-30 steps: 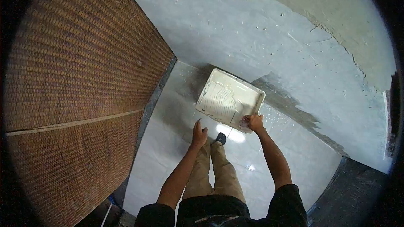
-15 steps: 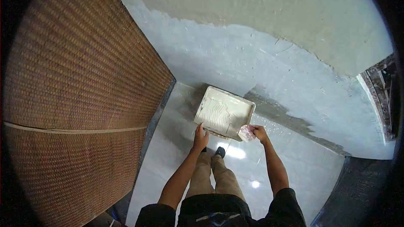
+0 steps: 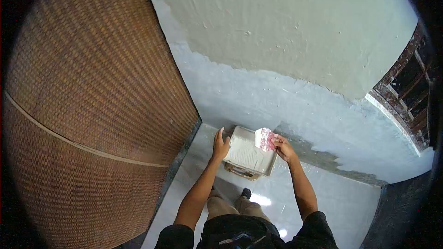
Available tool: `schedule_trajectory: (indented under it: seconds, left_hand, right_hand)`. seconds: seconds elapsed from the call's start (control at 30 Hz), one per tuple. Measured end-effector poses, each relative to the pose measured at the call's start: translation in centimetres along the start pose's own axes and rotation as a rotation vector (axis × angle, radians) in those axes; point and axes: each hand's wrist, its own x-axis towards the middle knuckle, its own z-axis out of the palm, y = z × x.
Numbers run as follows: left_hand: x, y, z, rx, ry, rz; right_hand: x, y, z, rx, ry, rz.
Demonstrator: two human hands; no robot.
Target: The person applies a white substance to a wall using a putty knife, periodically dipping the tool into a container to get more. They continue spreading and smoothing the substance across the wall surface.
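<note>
Pinched in my right hand (image 3: 284, 149) is a small flat pink piece (image 3: 265, 139), like a paint scraper, with a white-coated end. It is held above the right part of a shallow paint tray (image 3: 235, 157). Cream-white paint (image 3: 249, 150) with ridged streaks covers the tray's inside. My left hand (image 3: 221, 145) is raised at the tray's left rim, with thumb and fingers apart and nothing in it.
Before me is a wall, beige-grey above (image 3: 277, 27) and pale blue-white below (image 3: 240, 83). A woven mat (image 3: 101, 64) with a cord across it stands along the left. A barred window frame (image 3: 410, 92) is at right. Below lies a glossy tiled floor (image 3: 318, 207).
My view has tilted up toward the wall. My right hand has lifted the pink piece from the tray's corner to above it. My left hand has let go of the near rim and risen.
</note>
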Motion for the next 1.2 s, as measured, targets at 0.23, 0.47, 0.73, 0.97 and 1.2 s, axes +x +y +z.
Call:
schedule_trajectory:
  seconds: [0.23,0.47,0.73,0.97,1.2]
  left_hand:
    - [6.0,1.3,-8.8,-0.023,0.114,0.172]
    - [12.2,1.4,-19.0,-0.088,0.180,0.280]
    - [18.2,3.2,-26.0,-0.109,0.201,0.365]
    - [23.4,5.9,-28.2,-0.116,0.200,0.436]
    - [29.3,8.0,-29.9,-0.130,0.244,0.573]
  right_hand:
    - [3.4,-4.1,11.4,0.132,-0.057,-0.036]
    - [8.4,-5.0,22.5,0.249,-0.100,-0.083]
    - [13.4,-6.1,30.9,0.353,-0.111,-0.179]
    - [17.3,-10.1,35.0,0.357,-0.081,-0.292]
    - [20.4,-12.6,38.6,0.168,0.003,-0.448]
